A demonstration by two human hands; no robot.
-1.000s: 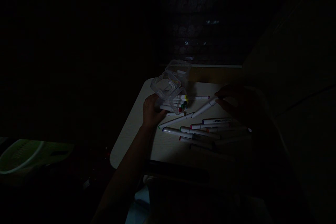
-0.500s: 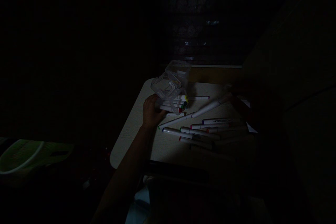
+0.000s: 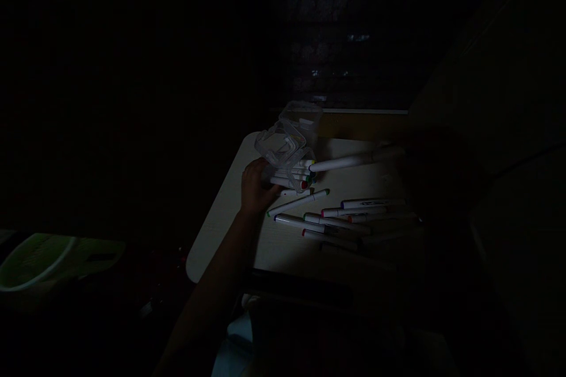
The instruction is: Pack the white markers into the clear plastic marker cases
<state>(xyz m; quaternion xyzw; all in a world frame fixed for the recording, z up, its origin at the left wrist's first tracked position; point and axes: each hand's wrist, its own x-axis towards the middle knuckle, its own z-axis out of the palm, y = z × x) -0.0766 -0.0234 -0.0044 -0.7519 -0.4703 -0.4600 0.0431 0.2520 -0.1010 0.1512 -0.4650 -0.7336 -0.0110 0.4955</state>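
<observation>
My left hand (image 3: 255, 187) is wrapped round the near end of a clear plastic case (image 3: 279, 147) that lies on its side with its lid open. Inside it several white markers (image 3: 289, 179) with yellow, green, red and dark ends point right. In deep shadow at the right, my right hand (image 3: 411, 156) grips the far end of a white marker (image 3: 349, 162); its fingers barely show. The tip of that marker is at the case's opening. Several loose markers (image 3: 333, 222) with coloured ends lie in front, one green-ended marker (image 3: 298, 202) nearest the case.
All of this rests on a small pale table (image 3: 216, 235) with rounded corners. A green basket (image 3: 39, 259) with a light rim stands low at the left. Behind the table is a dark wall with a pale ledge (image 3: 362, 111). The surroundings are very dark.
My right hand has raised the marker and brought its tip leftward and away from me to the case's opening. The left hand and case have stayed put.
</observation>
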